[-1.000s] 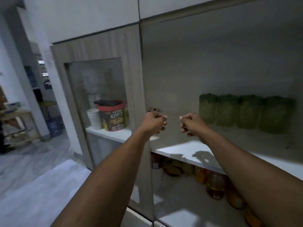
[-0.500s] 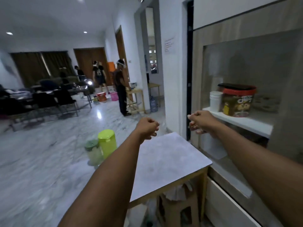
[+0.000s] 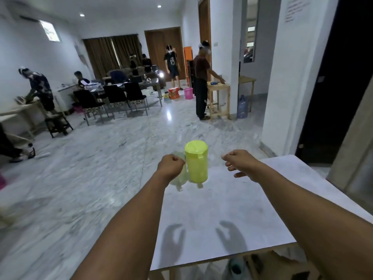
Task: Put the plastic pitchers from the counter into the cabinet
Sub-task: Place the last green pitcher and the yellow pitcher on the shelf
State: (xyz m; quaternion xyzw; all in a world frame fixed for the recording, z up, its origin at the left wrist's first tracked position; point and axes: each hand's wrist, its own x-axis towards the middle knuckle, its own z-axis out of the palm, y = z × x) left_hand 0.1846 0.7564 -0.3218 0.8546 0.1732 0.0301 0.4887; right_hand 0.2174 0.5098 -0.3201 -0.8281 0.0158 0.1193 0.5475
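Two plastic pitchers stand at the far left corner of the white counter (image 3: 232, 219). The bright yellow-green pitcher (image 3: 196, 161) is upright with its lid on. A paler, see-through green pitcher (image 3: 180, 179) stands just left of it, mostly hidden behind my left hand (image 3: 171, 165). That hand is curled into a fist in front of the pale pitcher, and I cannot see a grip on it. My right hand (image 3: 239, 163) hovers to the right of the yellow-green pitcher, apart from it, fingers loosely curled and holding nothing. Only the cabinet's edge (image 3: 351, 158) shows at the far right.
A white pillar (image 3: 292, 77) and a dark doorway (image 3: 339, 87) stand beyond the counter on the right. Marble floor spreads to the left. A person (image 3: 201, 83) stands at a small wooden table, and others work near chairs and desks farther back. Clutter lies under the counter.
My view has swung left from the cabinet shelves to the counter. Both arms stay stretched forward, and my hands now sit on either side of the yellow-green pitcher.
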